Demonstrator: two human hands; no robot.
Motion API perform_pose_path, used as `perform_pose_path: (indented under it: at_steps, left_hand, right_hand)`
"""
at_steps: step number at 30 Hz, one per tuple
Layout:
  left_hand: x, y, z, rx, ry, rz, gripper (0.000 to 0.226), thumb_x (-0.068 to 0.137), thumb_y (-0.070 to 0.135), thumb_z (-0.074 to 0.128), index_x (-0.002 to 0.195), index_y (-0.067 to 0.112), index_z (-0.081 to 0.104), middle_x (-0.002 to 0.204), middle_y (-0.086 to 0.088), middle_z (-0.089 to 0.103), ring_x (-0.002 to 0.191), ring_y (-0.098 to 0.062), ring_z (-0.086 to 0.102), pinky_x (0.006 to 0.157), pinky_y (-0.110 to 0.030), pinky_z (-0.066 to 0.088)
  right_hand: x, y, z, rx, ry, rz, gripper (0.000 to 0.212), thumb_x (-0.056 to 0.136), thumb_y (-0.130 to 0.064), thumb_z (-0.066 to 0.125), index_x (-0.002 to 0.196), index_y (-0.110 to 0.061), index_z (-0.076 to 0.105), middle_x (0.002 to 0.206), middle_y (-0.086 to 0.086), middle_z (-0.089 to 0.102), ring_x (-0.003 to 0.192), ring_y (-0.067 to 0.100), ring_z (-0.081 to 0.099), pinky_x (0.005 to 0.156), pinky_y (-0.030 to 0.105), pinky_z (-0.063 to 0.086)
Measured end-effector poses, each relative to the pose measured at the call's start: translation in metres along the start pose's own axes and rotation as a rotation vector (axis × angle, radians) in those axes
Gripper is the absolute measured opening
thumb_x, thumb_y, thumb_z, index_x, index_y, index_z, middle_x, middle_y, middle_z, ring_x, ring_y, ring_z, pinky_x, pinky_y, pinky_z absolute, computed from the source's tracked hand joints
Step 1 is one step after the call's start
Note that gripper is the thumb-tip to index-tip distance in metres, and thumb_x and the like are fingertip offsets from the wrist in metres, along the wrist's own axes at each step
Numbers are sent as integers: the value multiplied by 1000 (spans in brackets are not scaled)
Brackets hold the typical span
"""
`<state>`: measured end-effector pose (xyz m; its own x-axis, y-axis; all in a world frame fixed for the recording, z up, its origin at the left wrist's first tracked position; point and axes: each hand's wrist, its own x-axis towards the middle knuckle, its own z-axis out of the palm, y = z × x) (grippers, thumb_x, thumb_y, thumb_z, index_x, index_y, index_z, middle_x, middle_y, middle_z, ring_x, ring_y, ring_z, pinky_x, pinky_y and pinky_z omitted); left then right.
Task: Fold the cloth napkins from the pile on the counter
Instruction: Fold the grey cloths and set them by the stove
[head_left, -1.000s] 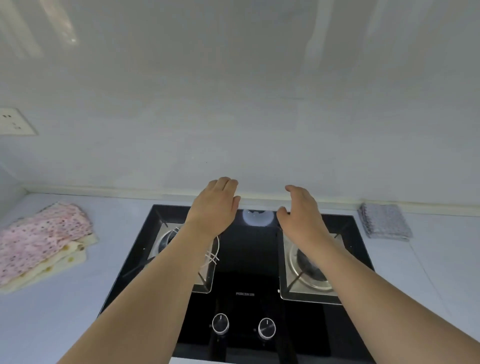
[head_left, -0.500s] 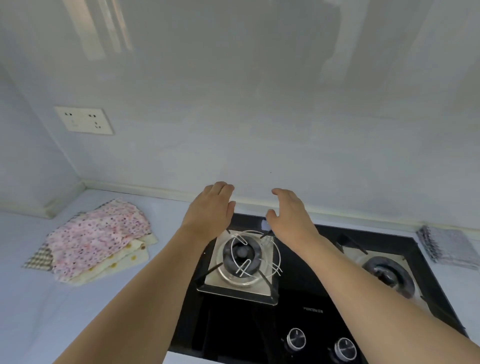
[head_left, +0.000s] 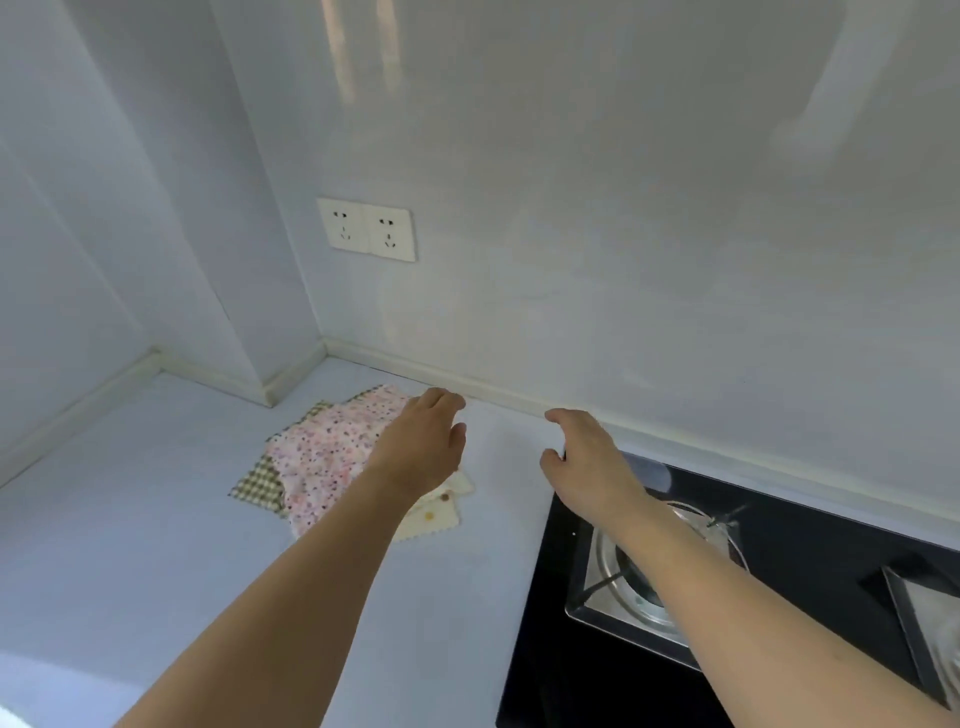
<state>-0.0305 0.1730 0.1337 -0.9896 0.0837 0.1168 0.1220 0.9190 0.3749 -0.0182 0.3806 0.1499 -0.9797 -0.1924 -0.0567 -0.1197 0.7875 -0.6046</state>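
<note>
The pile of napkins (head_left: 332, 457) lies on the counter (head_left: 156, 519), under and to the left of the left hand's fingers (head_left: 441, 402), near the corner of the walls. The right hand (head_left: 587, 462) hangs to the right of the pile, apart from it. The gas hob (head_left: 779, 597) sits right of and below its fingers (head_left: 566, 415). A double wall socket (head_left: 366, 228) is mounted on the wall behind, above the pile.

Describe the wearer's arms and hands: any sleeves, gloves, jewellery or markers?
Both forearms are bare as far as the frame shows, with no sleeve edge in view. The left hand and right hand wear no gloves. No rings, watch, bands or tracking markers are visible.
</note>
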Motion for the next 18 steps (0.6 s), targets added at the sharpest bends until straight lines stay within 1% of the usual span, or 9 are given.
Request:
perform_pose_path:
  at_steps: [5,8,9,10,11,12,13,15,18]
  left_hand:
    - [-12,-91,-6,10,-153,-135,37,99,20,42,136,20,50,140,3,48,123,-18,50,98,-32,43]
    - [-6,-142,8,-31,-257,-204,34,99,18,43,130,22,55,134,2,53,111,-17,57,91,-27,46]
    - [-2,-156,18,-45,-291,-205,32,99,18,43,127,23,58,130,3,55,104,-16,60,85,-25,48]
    - [1,-166,27,-60,-307,-198,30,99,17,43,123,24,60,126,4,57,96,-14,63,79,-24,50]
    - [5,-175,38,-83,-307,-192,29,99,17,43,119,25,62,121,5,58,88,-13,63,73,-23,51]
    - [7,-181,48,-104,-302,-180,27,99,18,43,116,25,63,116,6,59,84,-12,63,69,-22,51]
    - [10,-185,59,-124,-301,-162,26,99,18,44,113,25,64,112,6,61,84,-13,62,68,-22,51]
    - [12,-191,79,-154,-316,-129,21,98,18,46,106,22,65,104,5,63,88,-16,63,73,-28,54]
    - [16,-200,104,-168,-302,-75,9,92,24,56,90,22,64,89,5,63,82,-17,62,75,-37,55]
  right_hand:
    - [33,-32,60,-13,-118,-13,50,97,-15,44,146,-16,35,151,2,35,137,17,36,113,32,30]
    - [66,-45,103,-39,-174,-39,46,98,-17,43,144,-19,39,146,0,41,130,17,42,107,29,36]
    - [78,-44,119,-33,-176,-40,44,98,-17,42,142,-20,41,144,0,42,128,17,44,101,25,40]
    - [90,-42,135,-15,-177,-30,42,98,-16,42,140,-20,44,142,-1,44,124,16,47,90,18,45]
    - [101,-38,149,0,-181,-27,40,99,-16,42,138,-21,47,140,-2,45,120,16,50,78,15,47]
    - [112,-32,164,1,-186,-36,38,99,-17,43,136,-22,49,139,-3,46,117,15,52,73,15,46]
    - [122,-25,177,-15,-200,-53,37,99,-17,44,135,-22,52,138,-3,47,118,14,52,77,16,45]
    - [140,-10,199,-28,-227,-79,33,97,-15,47,128,-22,58,136,-4,51,122,13,50,92,18,41]
    - [162,11,222,-35,-248,-129,25,92,-13,57,115,-20,66,125,-3,58,115,11,54,95,16,39]
